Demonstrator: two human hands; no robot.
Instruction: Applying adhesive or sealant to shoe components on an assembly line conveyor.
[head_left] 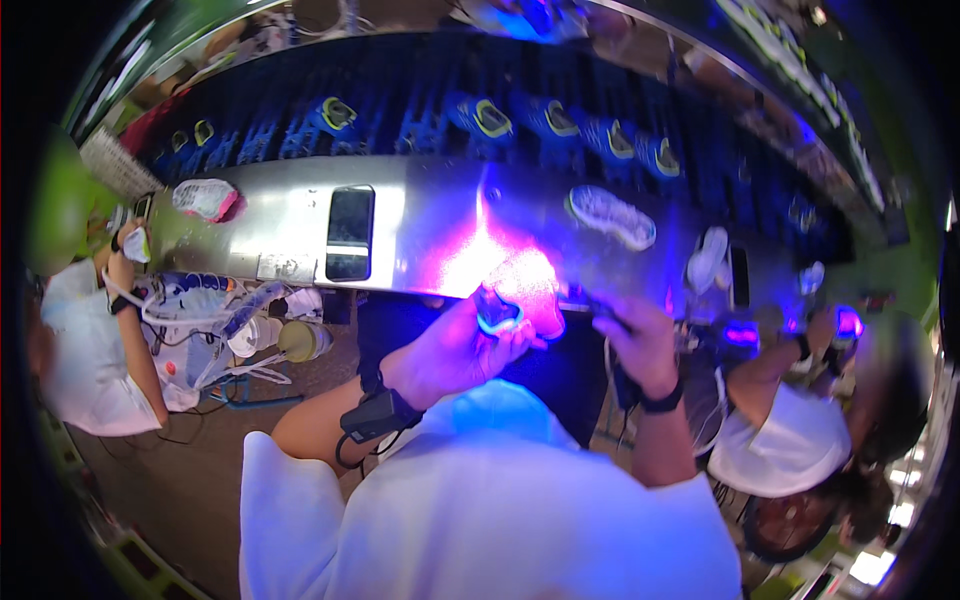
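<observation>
The left hand point(455, 350) pinches one shoe point(542, 300) at the edge of its opening, thumb and fingers closed on the rim; the shoe extends right of these fingers, lit pink. The right hand point(645, 342) is curled, with one dark object point(607, 312) at its fingertips; blur prevents telling whether the fingers grip it. One bright glow point(478, 262) lies just beyond the left fingertips on the metal bench point(275, 240).

Two dark flat devices rest on the bench: one point(350, 235) beyond and left of the left fingers, one point(740, 277) right of the right fingers. Three pale shoes point(612, 218) are counted: one far left of the left fingers, two beyond the right fingers. Farther beyond both hands, at least seven lime-rimmed shoes point(490, 118) stand in a row.
</observation>
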